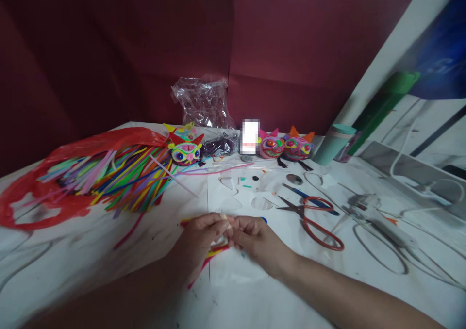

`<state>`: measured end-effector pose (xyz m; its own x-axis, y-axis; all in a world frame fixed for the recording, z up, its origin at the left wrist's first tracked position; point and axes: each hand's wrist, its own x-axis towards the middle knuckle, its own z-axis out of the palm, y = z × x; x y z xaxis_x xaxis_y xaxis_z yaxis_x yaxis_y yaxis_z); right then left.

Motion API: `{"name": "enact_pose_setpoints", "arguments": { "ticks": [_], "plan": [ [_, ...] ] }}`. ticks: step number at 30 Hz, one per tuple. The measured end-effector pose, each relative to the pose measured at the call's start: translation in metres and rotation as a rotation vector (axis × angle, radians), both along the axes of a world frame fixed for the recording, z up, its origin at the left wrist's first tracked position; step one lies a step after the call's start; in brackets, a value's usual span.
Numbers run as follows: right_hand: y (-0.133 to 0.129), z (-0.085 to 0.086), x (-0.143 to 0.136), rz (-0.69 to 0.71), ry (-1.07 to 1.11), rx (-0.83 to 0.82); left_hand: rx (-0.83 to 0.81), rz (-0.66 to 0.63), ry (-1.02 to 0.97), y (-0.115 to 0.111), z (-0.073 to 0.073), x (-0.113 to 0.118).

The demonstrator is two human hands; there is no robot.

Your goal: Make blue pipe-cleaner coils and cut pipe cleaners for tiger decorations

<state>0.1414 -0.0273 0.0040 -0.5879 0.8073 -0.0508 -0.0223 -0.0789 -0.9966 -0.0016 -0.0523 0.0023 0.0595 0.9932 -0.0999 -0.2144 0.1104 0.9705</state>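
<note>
Both hands meet over a white sheet [233, 273] at the table's front middle. My left hand [201, 234] is closed, thumb and fingers pinched at a small pale piece [224, 218]. My right hand [251, 234] is closed too, its fingertips touching the left ones; whatever it pinches is too small and hidden to name. Red and yellow fuzzy strips [214, 253] lie under and beside the left hand. A bit of blue [264, 220] shows just behind the right hand. Orange-handled scissors [324, 237] lie open to the right of the hands.
Colourful pipe cleaners [124, 173] spill from a red bag [73, 210] at left. Decorated animal heads [185, 152] stand at the back, others [298, 147] further right. A glue gun [391, 229] with its cable lies right, a green cup [333, 144] behind it. Clear plastic [204, 101] stands behind.
</note>
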Motion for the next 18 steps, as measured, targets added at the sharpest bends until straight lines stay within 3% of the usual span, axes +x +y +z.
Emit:
{"name": "enact_pose_setpoints", "arguments": {
  "ticks": [4,7,10,13,15,18],
  "plan": [
    [0.006,-0.003,0.005,-0.009,-0.156,0.064,0.101,0.102,0.411,0.003,0.010,-0.007],
    [0.008,-0.001,0.009,-0.014,-0.286,0.245,0.231,0.100,0.642,0.005,0.014,-0.012],
    [0.009,0.004,0.013,-0.025,-0.426,0.550,0.352,0.056,0.816,0.005,0.012,-0.015],
    [0.008,0.009,0.017,-0.016,-0.509,0.834,0.573,-0.003,0.976,0.004,0.006,-0.018],
    [0.007,0.009,0.017,0.018,-0.550,0.980,0.704,-0.068,1.058,0.003,0.003,-0.020],
    [0.005,0.009,0.016,0.063,-0.636,1.127,0.744,-0.172,1.131,0.003,0.001,-0.021]
  ]
}}
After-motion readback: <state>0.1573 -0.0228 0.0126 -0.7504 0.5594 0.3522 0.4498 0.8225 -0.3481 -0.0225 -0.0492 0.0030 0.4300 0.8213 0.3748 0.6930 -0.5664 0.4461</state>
